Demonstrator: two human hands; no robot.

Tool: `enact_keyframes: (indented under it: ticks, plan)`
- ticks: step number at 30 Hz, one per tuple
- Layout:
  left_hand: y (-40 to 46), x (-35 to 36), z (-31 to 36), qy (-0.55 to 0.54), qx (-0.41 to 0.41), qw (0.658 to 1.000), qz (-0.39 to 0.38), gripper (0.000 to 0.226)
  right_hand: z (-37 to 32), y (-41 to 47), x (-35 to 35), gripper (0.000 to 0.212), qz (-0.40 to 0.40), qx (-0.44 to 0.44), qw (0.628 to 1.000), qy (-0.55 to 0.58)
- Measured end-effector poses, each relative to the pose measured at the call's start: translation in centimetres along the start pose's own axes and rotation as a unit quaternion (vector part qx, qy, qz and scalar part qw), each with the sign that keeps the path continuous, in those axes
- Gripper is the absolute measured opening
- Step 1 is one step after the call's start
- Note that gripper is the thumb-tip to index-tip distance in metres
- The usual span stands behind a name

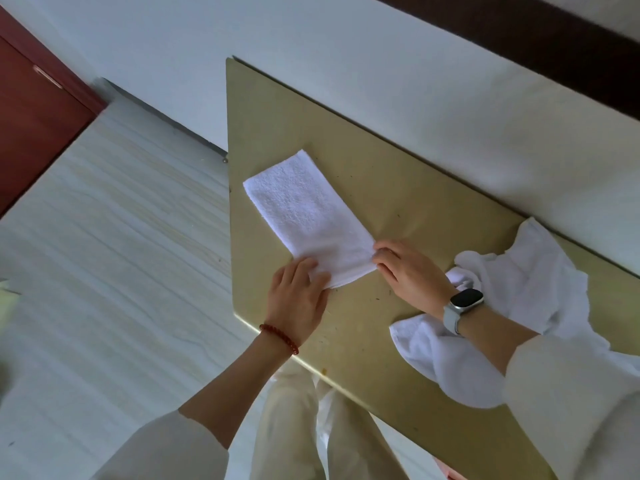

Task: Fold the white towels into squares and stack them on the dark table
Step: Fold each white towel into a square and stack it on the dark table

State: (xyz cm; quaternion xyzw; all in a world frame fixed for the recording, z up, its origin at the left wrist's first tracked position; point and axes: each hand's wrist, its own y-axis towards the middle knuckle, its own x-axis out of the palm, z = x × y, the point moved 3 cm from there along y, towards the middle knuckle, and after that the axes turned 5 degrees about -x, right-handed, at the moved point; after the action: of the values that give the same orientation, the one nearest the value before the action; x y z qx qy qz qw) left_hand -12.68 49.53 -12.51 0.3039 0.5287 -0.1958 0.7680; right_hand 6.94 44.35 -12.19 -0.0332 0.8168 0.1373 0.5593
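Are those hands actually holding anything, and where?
Both hold the folded white towel at its near short end: left hand on one corner, right hand pinching the other.

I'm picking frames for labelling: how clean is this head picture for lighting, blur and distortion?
Head view: soft, even light, faint shadows under the left hand and right hand; the folded towel is bright, weave still visible; the whole frame is tilted, the table edges run diagonally; lower sleeves look soft.

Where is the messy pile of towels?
In the head view, the messy towel pile lies on the table at the right, under the right hand's wrist.
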Motion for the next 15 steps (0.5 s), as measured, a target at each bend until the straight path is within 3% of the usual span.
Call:
enact_keyframes:
  ticks: [3, 7, 11, 15]
  plan:
    - [-0.3, -0.2, -0.5, -0.012, -0.027, 1.0, 0.009, 0.019, -0.1, 0.3, -0.5, 0.022, -0.006, -0.016, 1.0, -0.008]
    - [-0.3, -0.5, 0.0, -0.016, -0.08, 0.997, 0.006, 0.025, -0.9, 0.5, -1.1, 0.008, 0.001, -0.04, 0.998, -0.044]
    - [-0.3, 0.1, 1.2, -0.033, -0.103, 0.994, 0.001, 0.022, -1.1, 0.4, -1.1, 0.028, 0.025, -0.055, 0.997, -0.048]
    - [-0.4, 0.3, 1.3, -0.051, -0.096, 0.994, 0.006, 0.021, -1.0, 0.0, -1.1, 0.022, 0.018, -0.06, 0.997, -0.038]
